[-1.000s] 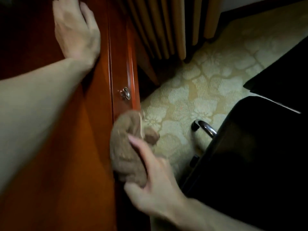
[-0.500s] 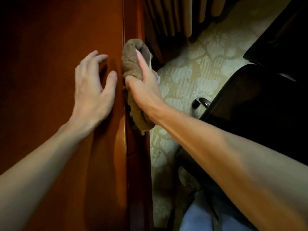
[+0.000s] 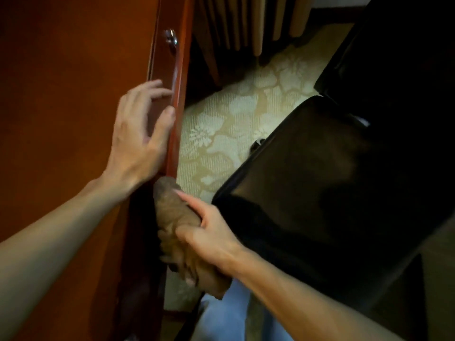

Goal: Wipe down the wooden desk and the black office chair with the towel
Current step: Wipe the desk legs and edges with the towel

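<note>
The reddish wooden desk [image 3: 69, 99] fills the left half of the view, its front edge running from top centre down to bottom centre. My left hand [image 3: 140, 134] lies on the desk top at that edge, fingers spread and straight. My right hand [image 3: 204, 232] grips a bunched brown towel [image 3: 172, 210] and holds it against the desk's front edge, just below my left hand. The black office chair [image 3: 320, 183] stands to the right, its glossy seat close to my right arm.
A small metal knob [image 3: 170, 38] sits on the desk's front edge near the top. Patterned beige carpet [image 3: 221, 134] lies between desk and chair. Beige curtain folds [image 3: 258, 25] hang at the top. Blue trouser legs [image 3: 221, 316] show at the bottom.
My right hand has drawn the towel back along the desk's front edge toward me, from beside my left hand's fingers to below its wrist. The left hand stays on the desk top.
</note>
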A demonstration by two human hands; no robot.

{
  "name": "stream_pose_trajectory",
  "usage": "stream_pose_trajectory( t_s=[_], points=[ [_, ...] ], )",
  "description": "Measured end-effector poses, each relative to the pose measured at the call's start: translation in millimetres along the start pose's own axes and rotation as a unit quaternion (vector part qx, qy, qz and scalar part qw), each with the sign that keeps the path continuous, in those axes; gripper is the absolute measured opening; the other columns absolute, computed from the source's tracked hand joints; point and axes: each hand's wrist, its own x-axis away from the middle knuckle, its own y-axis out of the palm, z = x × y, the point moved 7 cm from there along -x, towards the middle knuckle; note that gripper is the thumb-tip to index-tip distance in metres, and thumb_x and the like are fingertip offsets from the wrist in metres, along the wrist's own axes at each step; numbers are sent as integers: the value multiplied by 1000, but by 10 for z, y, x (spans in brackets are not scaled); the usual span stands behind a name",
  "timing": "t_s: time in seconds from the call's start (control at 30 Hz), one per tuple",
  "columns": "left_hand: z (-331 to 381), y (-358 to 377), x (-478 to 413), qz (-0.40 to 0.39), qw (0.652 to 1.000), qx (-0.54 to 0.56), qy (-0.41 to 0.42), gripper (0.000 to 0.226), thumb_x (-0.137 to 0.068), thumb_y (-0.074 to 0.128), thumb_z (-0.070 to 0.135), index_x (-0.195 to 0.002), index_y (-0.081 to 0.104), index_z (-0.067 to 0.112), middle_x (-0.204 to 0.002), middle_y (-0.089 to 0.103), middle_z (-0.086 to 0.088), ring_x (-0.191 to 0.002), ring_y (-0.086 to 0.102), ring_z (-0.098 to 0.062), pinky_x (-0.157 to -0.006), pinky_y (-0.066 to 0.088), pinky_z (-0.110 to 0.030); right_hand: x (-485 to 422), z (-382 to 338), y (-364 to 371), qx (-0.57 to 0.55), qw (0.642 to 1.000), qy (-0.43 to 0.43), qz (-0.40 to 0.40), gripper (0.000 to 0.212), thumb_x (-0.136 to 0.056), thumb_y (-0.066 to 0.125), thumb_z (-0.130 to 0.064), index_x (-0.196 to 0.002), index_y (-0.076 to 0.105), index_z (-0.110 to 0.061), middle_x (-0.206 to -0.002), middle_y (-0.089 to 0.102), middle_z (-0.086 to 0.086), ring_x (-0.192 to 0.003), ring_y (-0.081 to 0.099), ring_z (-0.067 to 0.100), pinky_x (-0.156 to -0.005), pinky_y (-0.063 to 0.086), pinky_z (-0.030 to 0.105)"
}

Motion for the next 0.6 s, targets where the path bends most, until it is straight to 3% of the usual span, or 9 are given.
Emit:
stream_pose_trajectory(
  t_s=[0.07, 0.13, 0.2, 0.33, 0.4, 0.53, 0.6],
  points=[
    [215, 220, 233, -76, 996, 34, 18, 45, -104, 41, 45, -132, 61, 16, -140, 56, 3, -132, 47, -10, -109, 32, -19, 62, 68, -217, -71, 996, 37, 45, 79, -63, 57, -10, -137, 59, -39, -118, 73, 2, -101, 71, 13, -90, 56, 30],
    [354, 585, 509, -191, 979, 72, -12, 53, -101, 36, 53, -131, 62, 18, -134, 60, 5, -128, 52, -10, -108, 35, -23, 123, 98, -403, -134, 986, 60, 73, 72, -64, 54, -3, -124, 65, -41, -102, 75, 8, -90, 69, 23, -81, 55, 37],
    [417, 934, 777, -274, 956, 88, -48, 64, -96, 31, 61, -127, 66, 17, -126, 64, 3, -122, 57, -11, -105, 38, -24, 181, 149, -523, -172, 981, 59, 69, 68, -70, 48, 7, -122, 69, -32, -92, 70, 10, -85, 64, 24, -76, 50, 36],
    [371, 1184, 1116, -205, 944, 176, -191, 59, -90, 33, 70, -106, 73, 30, -107, 72, -4, -99, 64, -12, -89, 43, -20, 459, 381, -638, -180, 980, 74, 41, 65, -69, 50, 6, -118, 69, -32, -78, 72, 0, -70, 69, 11, -59, 54, 23],
    [444, 1268, 1297, -193, 934, 197, -228, 57, -88, 33, 74, -98, 73, 34, -97, 72, 0, -89, 64, -10, -87, 46, -28, 692, 471, -727, -170, 981, 89, 43, 67, -60, 54, -2, -116, 69, -37, -79, 72, 0, -70, 70, 12, -59, 55, 23],
    [958, 1108, 1504, -197, 931, 202, -230, 57, -88, 34, 76, -103, 72, 36, -100, 73, 9, -100, 66, -9, -99, 49, -42, 1226, 294, -945, -111, 988, 94, 52, 61, -56, 57, -7, -100, 70, -46, -83, 74, 4, -76, 70, 18, -66, 56, 29],
    [1294, 871, 1507, -184, 934, 211, -221, 56, -89, 35, 73, -108, 71, 34, -105, 71, 9, -105, 65, -11, -103, 48, -45, 1509, 11, -1024, -67, 993, 79, 55, 69, -56, 58, -8, -114, 70, -42, -83, 75, 2, -75, 72, 15, -65, 58, 29]
  ],
)
